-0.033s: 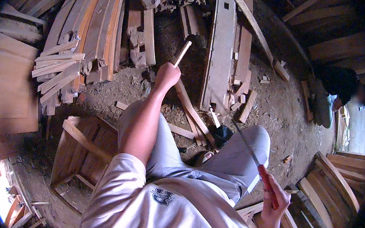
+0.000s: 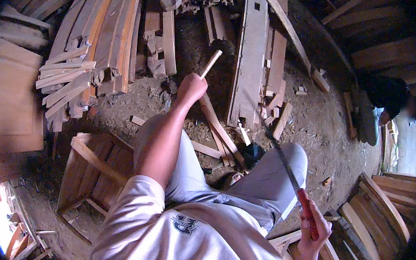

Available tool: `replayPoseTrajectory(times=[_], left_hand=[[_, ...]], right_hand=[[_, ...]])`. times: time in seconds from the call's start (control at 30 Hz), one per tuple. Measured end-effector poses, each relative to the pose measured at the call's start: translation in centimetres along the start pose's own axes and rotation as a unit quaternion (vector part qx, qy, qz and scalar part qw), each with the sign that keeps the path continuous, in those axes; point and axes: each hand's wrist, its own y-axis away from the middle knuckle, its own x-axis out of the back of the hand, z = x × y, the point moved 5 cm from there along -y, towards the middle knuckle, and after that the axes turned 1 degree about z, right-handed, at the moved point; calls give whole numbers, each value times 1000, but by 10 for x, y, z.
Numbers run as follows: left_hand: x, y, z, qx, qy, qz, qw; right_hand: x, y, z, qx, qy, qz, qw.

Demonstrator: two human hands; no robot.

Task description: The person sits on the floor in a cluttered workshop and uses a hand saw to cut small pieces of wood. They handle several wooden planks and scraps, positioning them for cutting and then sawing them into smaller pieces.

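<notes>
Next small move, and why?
Probably ease the red-handled tool in the right hand toward the pale stick in the left hand: each hand is closed around its item, but a clear gap shows between tool and stick.

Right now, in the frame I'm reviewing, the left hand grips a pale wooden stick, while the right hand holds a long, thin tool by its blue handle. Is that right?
Not quite: the handle is red, not blue, as the head view shows. The left hand does grip a pale wooden stick, and the right hand holds the long, thin tool.
</notes>
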Motion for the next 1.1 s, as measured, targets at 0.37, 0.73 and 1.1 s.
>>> replayPoseTrajectory(times=[0.37,0.73,1.1], left_hand=[[0,82,76,-115,-78,-24,990],[-1,87,78,-232,-124,35,964],[-2,83,81,-191,-111,-20,975]], right_hand=[[-143,-156,-35,9,-205,59,977],[-194,-204,-40,22,-264,35,964],[-198,-201,-32,37,-248,51,967]])
